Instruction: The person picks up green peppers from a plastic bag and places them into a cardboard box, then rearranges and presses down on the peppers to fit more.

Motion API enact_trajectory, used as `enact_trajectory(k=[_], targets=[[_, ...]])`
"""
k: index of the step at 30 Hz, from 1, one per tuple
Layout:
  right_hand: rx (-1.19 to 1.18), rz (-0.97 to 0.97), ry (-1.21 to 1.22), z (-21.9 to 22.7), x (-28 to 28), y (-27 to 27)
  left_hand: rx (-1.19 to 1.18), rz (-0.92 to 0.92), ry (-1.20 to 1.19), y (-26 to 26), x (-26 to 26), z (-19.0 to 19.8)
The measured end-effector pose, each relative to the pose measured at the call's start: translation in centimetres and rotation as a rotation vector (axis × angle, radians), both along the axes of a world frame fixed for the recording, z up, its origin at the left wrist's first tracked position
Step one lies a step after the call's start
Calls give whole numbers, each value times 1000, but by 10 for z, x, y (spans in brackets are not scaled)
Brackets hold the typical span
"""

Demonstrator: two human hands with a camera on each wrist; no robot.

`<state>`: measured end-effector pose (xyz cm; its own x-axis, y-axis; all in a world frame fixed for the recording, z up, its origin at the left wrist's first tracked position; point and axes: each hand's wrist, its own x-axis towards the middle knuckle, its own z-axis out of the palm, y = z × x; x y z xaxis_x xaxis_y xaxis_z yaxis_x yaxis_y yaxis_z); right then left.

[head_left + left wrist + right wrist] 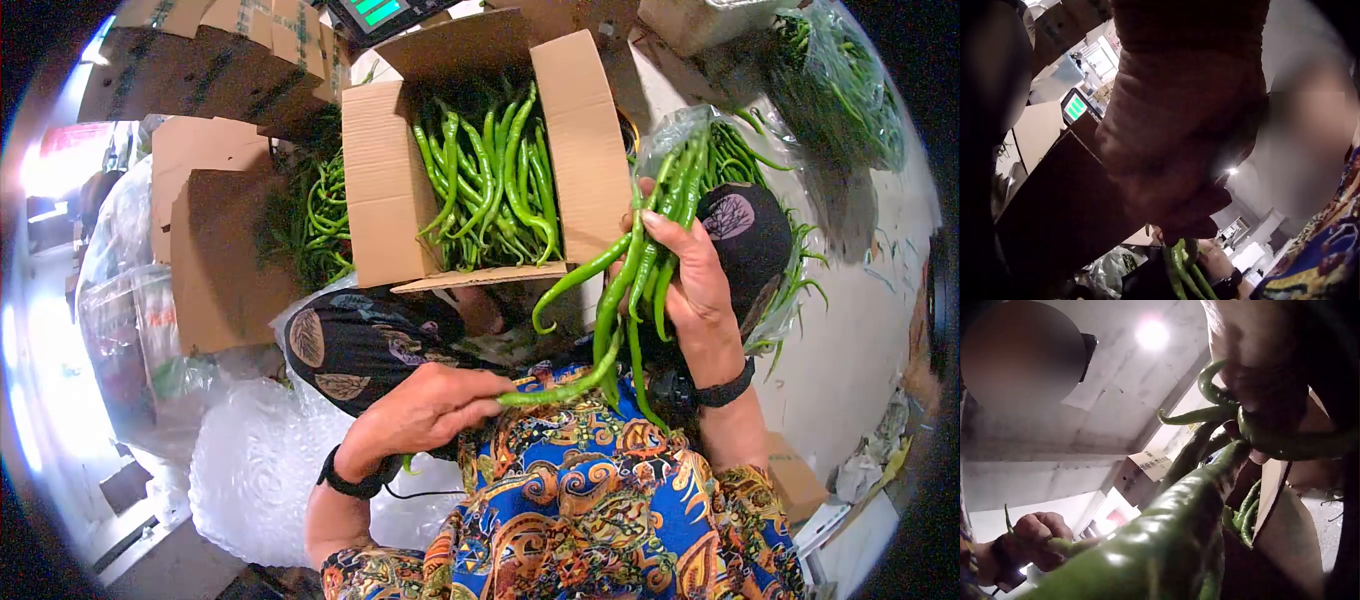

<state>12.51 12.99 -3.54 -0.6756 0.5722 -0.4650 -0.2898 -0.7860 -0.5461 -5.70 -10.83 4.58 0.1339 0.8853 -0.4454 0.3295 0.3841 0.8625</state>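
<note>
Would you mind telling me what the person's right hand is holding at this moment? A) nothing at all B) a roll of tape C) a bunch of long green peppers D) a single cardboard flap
C: in the head view the right hand has its fingers curled round a bunch of long green peppers, raised in front of the open cardboard box.

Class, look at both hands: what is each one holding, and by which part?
The right hand grips a bunch of green peppers around their upper halves, tips hanging down. The left hand holds a single pepper by its stem end.
</note>
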Motion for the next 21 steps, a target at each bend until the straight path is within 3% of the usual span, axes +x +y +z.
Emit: enact_trajectory(k=[1, 2, 5, 7, 9, 13, 17, 19, 21], targets=[[-1, -7, -5, -1, -1, 0, 120, -94, -13, 1, 0, -3], [6, -16, -4, -2, -4, 2, 158, -68, -63, 1, -1, -1], [-46, -13, 42, -15, -2, 10, 31, -29, -213, 3, -17, 11], [-37, -14, 0, -17, -2, 10, 3, -33, -212, 1, -17, 12], [6, 14, -37, 6, -3, 0, -13, -95, -50, 0, -3, 4], [130, 84, -122, 37, -11, -8, -76, -159, -159, 15, -5, 2], [73, 170, -117, 28, -10, 2, 91, -181, -111, 18, 2, -1], [14, 150, -113, 29, -11, 4, 114, -203, 8, 16, 3, 3], [23, 166, -110, 27, -9, 7, 31, -283, 431, 18, 0, 16]])
